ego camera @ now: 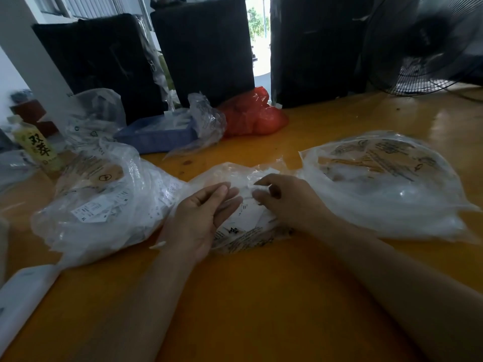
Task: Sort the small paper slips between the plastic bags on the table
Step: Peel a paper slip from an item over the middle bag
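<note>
Both hands work over a small clear bag [243, 231] lying flat on the yellow table [261, 296]. The left hand [201, 218] rests on the bag's left edge, palm turned inward, its fingers [222, 190] straight, close together and holding nothing. The right hand [285, 202] sits just opposite, its fingertips [258, 197] curled and pinching a small white paper slip [254, 190] over the top of the bag; the slip is blurred and partly hidden by the fingers. The tips of the two hands are near each other but apart. Left of the left fingers, touching the small bag, lies a bulging clear bag [104, 210] with many printed white slips [91, 211] showing through its plastic. Right of the right fingers lies a wide clear bag [386, 184] with printed writing on it; what it contains cannot be made out. Beyond the fingertips, farther back on the table, are a blue tray [156, 137], a crumpled clear bag [206, 121] and a red bag [253, 116]. A yellow-labelled bottle [36, 145] stands far to the left.
</note>
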Available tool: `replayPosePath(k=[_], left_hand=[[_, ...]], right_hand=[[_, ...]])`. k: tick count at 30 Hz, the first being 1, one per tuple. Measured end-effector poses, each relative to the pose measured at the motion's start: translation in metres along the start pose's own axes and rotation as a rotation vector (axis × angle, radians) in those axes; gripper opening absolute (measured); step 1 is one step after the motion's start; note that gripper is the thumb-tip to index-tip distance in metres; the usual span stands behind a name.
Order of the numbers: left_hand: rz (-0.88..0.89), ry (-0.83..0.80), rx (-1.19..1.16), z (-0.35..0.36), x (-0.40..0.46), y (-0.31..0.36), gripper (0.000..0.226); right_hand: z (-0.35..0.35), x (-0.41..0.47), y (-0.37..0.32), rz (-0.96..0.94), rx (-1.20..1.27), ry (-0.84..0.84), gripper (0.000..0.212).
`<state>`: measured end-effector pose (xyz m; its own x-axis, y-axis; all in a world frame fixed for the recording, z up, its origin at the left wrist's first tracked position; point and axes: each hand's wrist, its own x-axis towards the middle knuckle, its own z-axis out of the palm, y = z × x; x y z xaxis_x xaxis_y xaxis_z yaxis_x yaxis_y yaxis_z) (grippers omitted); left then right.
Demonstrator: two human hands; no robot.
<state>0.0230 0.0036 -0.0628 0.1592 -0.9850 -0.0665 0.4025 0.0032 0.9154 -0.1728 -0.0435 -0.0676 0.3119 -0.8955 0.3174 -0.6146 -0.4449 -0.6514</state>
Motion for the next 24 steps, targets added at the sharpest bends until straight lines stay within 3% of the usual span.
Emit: replayPosePath(k=[5, 9, 11, 14, 17, 20, 24], left_hand=[[0.008, 0.005, 0.006, 0.001, -0.001, -0.001, 0.019], [0.01, 0.008, 0.063, 0.001, -0.002, 0.0, 0.018], [0.008, 0.011, 0.095, 0.001, -0.003, 0.001, 0.017], [0.009, 0.011, 0.123, 0.001, -0.004, 0.001, 0.019], [0.001, 0.009, 0.07, 0.001, -0.004, 0.001, 0.021], [-0.005, -0.014, 0.028, 0.001, -0.004, 0.0, 0.021], [0.006, -0.063, 0.098, 0.002, -0.005, -0.003, 0.026]], right_hand=[[-0.006, -0.001, -0.003, 0.12, 0.436, -0.001, 0.036], [-0.008, -0.001, -0.001, 0.189, 0.529, 0.054, 0.067], [-0.011, 0.001, 0.001, 0.215, 0.547, 0.066, 0.058], [-0.013, 0.001, -0.002, 0.18, 0.505, 0.06, 0.031], [-0.011, -0.002, -0.006, 0.116, 0.41, 0.109, 0.037], [-0.011, -0.001, -0.006, 0.056, 0.267, 0.109, 0.022], [-0.007, -0.004, -0.008, -0.054, 0.037, -0.026, 0.027]])
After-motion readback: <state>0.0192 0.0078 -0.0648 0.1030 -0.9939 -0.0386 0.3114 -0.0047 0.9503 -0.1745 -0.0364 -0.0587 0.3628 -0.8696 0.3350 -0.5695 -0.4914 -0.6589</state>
